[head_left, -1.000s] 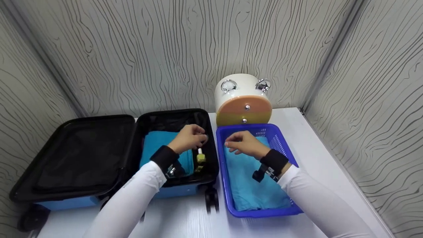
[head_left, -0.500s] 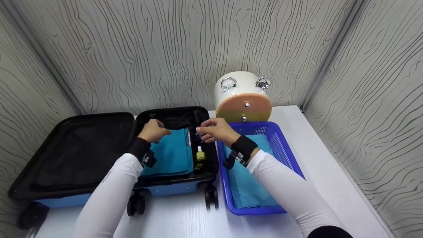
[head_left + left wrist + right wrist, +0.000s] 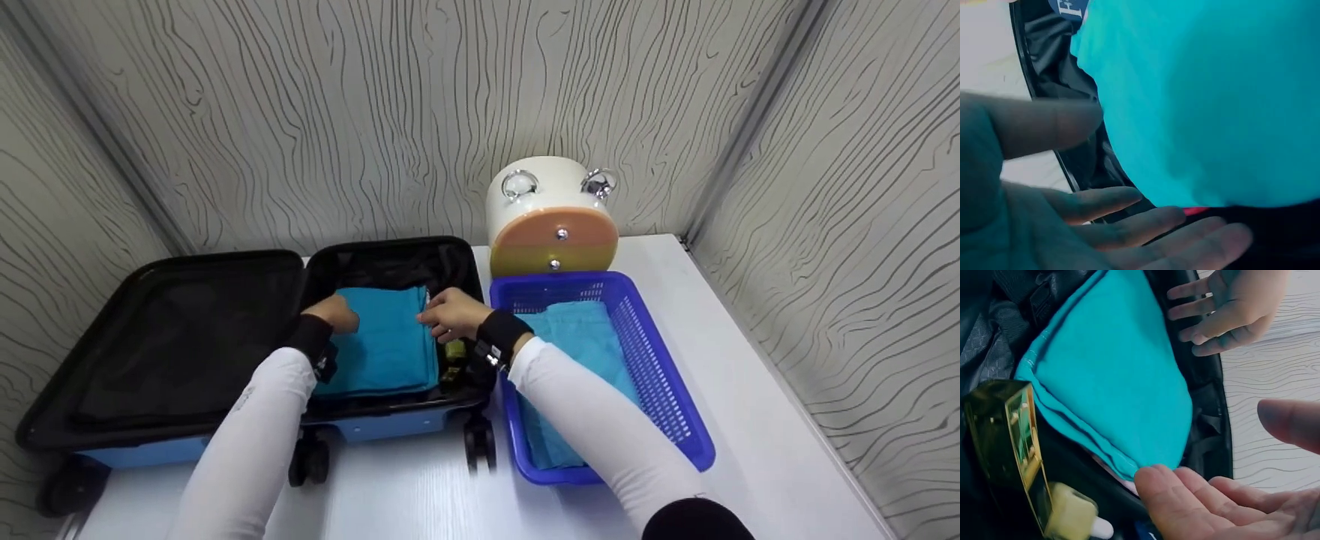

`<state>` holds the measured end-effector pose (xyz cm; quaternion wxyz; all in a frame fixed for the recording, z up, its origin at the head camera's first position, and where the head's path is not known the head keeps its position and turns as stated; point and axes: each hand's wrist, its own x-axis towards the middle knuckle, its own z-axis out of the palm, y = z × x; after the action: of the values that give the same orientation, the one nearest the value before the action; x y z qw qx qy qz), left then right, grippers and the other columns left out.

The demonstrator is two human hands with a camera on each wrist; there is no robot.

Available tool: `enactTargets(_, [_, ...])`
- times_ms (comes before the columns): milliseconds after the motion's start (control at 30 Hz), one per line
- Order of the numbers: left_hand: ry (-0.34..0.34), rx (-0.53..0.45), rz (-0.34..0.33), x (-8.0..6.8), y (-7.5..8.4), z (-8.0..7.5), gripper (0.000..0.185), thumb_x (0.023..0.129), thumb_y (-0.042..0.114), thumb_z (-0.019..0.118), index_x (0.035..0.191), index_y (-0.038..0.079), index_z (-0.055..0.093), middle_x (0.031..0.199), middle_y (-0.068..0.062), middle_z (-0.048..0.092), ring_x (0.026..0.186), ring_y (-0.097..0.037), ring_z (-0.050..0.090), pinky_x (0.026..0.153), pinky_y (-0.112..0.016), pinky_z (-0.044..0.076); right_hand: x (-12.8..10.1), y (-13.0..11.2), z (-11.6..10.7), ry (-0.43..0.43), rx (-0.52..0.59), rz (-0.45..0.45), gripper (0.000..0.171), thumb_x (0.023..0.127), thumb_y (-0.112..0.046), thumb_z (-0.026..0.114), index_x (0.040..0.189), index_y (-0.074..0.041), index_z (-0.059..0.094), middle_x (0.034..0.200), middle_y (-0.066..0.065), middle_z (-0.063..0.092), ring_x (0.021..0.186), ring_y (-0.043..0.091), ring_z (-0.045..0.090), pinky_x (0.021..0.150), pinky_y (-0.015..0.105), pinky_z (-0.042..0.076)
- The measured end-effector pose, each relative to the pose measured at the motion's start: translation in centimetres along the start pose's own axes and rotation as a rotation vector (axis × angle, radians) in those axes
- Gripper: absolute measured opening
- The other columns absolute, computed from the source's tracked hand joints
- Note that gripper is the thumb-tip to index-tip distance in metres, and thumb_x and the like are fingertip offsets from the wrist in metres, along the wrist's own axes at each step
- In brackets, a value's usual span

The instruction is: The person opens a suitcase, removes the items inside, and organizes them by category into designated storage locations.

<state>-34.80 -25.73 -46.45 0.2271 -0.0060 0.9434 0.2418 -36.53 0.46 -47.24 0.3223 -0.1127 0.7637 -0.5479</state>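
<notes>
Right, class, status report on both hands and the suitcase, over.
Left hand and right hand open, flanking teal cloth in suitcase. Yellow bottle beside cloth. Nothing blocking.

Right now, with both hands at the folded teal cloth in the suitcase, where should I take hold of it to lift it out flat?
Probably by its two side edges. The folded teal cloth lies flat in the suitcase, with the left hand open at its left edge and the right hand open at its right. Slide fingers under from both sides; the yellow bottle crowds the right edge.
</notes>
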Motion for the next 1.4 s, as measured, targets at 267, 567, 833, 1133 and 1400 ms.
enactTargets(267, [-0.142,0.301,0.079,7.7,-5.6,2.1,0.031,0.093,0.012,0.042,0.098,-0.009,0.064,0.120,-0.033,0.058,0.074,-0.025,0.042,0.065,-0.031,0.036,1.0,0.9,0.9,-0.001,-0.112,0.013,0.030,0.109,-0.015,0.065,0.085,-0.012,0.046,0.059,-0.010,0.028,0.056,0.008,0.029,0.074,0.037,0.040])
enactTargets(567, [-0.058,0.144,-0.022,0.9,-2.4,1.0,0.048,0.093,0.010,0.048,0.128,-0.022,0.056,0.127,-0.036,0.058,0.100,-0.037,0.061,0.074,-0.029,0.048,1.5,1.6,1.9,0.107,-0.172,0.067,0.041,0.105,-0.017,0.069,0.136,0.006,0.059,0.115,0.006,0.056,0.128,0.033,0.063,0.111,0.052,0.057])
enactTargets(833, [0.076,-0.034,-0.151,-0.9,-1.2,1.0,0.071,0.095,0.024,0.068,0.142,-0.026,0.048,0.132,-0.037,0.059,0.102,-0.035,0.061,0.083,-0.037,0.054,1.4,2.0,2.1,0.085,-0.216,0.078,0.024,0.107,-0.020,0.066,0.119,-0.001,0.060,0.098,0.001,0.051,0.113,0.029,0.065,0.105,0.050,0.058])
enactTargets(1133, [0.122,-0.157,-0.028,-0.8,-1.8,0.9,0.081,0.101,0.023,0.064,0.154,-0.028,0.029,0.159,-0.047,0.039,0.138,-0.052,0.053,0.118,-0.057,0.047,1.7,2.4,2.0,0.040,-0.258,0.035,0.048,0.109,-0.018,0.063,0.069,-0.021,0.037,0.060,-0.008,0.032,0.059,0.010,0.035,0.075,0.037,0.047])
enactTargets(1400, [0.131,-0.271,0.064,0.2,-0.7,0.3,0.082,0.098,0.005,0.048,0.161,-0.025,0.006,0.171,-0.045,0.013,0.152,-0.052,0.034,0.127,-0.058,0.033,1.7,2.3,1.6,0.008,-0.177,0.037,0.055,0.110,-0.020,0.061,0.064,-0.025,0.030,0.059,-0.009,0.029,0.057,0.012,0.029,0.062,0.035,0.036])
